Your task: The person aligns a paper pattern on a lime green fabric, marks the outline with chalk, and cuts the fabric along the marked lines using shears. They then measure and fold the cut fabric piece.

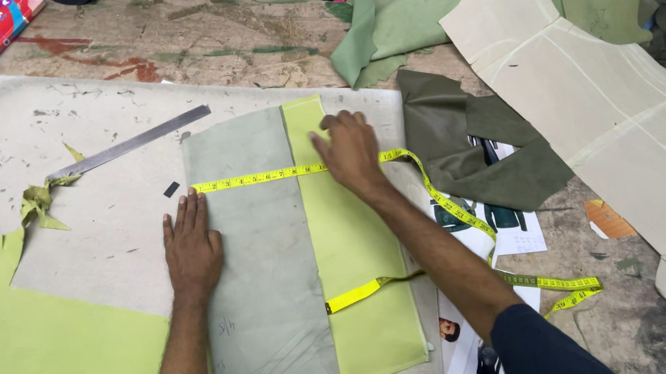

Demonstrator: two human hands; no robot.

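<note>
A grey-green cut piece (260, 264) lies over a bright lime-green piece (359, 255) on a pale cutting board (82, 213). A yellow tape measure (258, 177) is stretched across both pieces. My left hand (191, 250) lies flat at the grey piece's left edge, pinning the tape's start. At the lime piece's right side my right hand (350, 152) presses the tape down with its fingers spread. The tape's slack (456, 211) trails off to the right under my forearm.
A steel ruler (129, 143) lies at the board's back. Lime-green material (23, 342) covers the left front. Olive and dark green pieces (472, 144) and large beige pattern sheets (632, 125) lie right. Printed photo sheets (509, 229) sit under the tape's slack.
</note>
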